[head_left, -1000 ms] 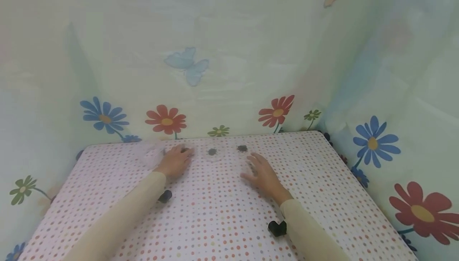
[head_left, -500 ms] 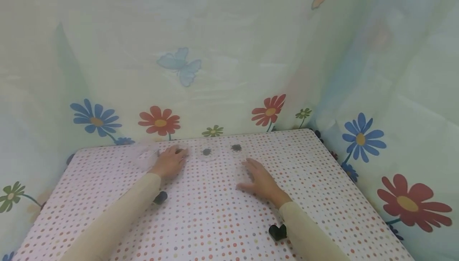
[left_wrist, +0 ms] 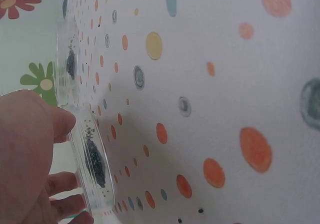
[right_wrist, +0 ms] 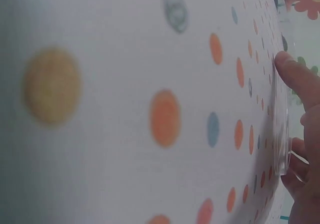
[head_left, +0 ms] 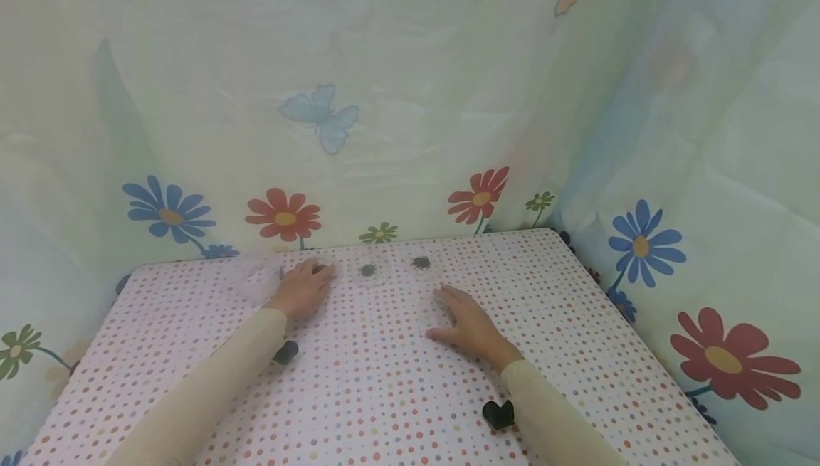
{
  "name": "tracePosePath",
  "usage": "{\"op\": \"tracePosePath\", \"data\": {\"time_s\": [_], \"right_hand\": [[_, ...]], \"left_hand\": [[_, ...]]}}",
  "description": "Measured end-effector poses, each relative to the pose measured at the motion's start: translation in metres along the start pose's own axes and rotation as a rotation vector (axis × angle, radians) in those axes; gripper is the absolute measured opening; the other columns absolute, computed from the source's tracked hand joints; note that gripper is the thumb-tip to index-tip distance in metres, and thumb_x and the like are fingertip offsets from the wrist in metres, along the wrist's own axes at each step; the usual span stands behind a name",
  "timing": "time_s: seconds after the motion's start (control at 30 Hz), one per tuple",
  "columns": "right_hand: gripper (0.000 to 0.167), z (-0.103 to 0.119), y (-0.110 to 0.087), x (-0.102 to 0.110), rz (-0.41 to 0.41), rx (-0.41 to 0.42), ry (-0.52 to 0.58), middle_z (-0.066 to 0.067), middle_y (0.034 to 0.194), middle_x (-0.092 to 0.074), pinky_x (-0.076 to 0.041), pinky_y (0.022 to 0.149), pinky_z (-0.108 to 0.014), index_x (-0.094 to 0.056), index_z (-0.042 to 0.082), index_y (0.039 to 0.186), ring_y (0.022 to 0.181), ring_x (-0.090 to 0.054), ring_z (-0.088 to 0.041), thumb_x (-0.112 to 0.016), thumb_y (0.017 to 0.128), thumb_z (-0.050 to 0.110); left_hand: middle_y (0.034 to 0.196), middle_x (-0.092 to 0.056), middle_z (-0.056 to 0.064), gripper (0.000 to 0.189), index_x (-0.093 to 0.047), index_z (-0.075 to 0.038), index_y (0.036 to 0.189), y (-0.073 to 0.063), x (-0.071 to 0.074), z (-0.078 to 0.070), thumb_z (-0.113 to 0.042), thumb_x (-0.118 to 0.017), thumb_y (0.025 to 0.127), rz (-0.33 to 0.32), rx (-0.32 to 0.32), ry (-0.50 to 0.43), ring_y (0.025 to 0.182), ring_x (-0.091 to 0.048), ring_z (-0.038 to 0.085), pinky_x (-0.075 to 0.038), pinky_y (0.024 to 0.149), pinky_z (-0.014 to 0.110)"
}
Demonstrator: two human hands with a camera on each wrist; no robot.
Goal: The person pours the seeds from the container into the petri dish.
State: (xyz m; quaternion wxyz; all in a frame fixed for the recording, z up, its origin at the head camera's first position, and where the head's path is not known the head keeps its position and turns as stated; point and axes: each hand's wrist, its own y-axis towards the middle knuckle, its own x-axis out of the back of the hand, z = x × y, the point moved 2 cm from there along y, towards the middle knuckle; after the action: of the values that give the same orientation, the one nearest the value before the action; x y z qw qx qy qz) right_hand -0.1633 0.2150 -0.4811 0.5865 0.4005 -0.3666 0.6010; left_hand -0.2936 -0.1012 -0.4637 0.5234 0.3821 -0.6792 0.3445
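My left hand (head_left: 301, 292) is at the far side of the table, thumb and fingers gripping the sides of a clear shallow dish (left_wrist: 95, 159) with a pile of dark granules in it. To its right stand two more such dishes, a middle one (head_left: 368, 270) and a right one (head_left: 421, 262), each with a dark pile. My right hand (head_left: 470, 324) is nearer to me, its thumb and curled fingers about the rim of a clear dish (right_wrist: 281, 129) that shows no dark pile. That dish lies low over the tabletop and is faint in the head view.
Left of my left hand sits a larger clear plastic piece (head_left: 256, 277). A dotted cloth covers the table (head_left: 359, 395). A flower-printed curtain (head_left: 410, 131) hangs right behind the far edge and along the right side. Dark pieces are at both sleeves.
My right hand has drawn slightly back toward me, away from the right dish with granules. The left hand stays at its dish. The head view has turned a little to the right.
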Motion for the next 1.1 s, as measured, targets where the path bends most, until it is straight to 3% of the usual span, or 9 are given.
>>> {"op": "tracePosePath", "data": {"time_s": [0.8,1.1], "right_hand": [[0.081,0.001,0.008,0.003,-0.002,-0.022,-0.005,-0.009,0.155,-0.036,-0.030,0.116,-0.053,-0.041,0.019,0.146,0.143,-0.032,-0.033,-0.074,0.079,0.049],[0.081,-0.002,0.014,0.008,-0.024,0.004,-0.026,-0.011,0.156,-0.034,-0.030,0.116,-0.054,-0.039,0.016,0.147,0.143,-0.032,-0.034,-0.072,0.081,0.049]], "left_hand": [[0.155,-0.030,0.018,0.049,-0.038,-0.022,0.149,-0.002,0.000,-0.002,-0.031,-0.045,0.101,-0.011,0.013,-0.002,0.143,-0.028,0.039,-0.024,0.115,0.062],[0.155,-0.030,0.018,0.049,-0.038,-0.023,0.149,0.001,0.000,-0.001,-0.032,-0.045,0.101,-0.010,0.020,0.006,0.144,-0.028,0.039,-0.024,0.115,0.063]]}}
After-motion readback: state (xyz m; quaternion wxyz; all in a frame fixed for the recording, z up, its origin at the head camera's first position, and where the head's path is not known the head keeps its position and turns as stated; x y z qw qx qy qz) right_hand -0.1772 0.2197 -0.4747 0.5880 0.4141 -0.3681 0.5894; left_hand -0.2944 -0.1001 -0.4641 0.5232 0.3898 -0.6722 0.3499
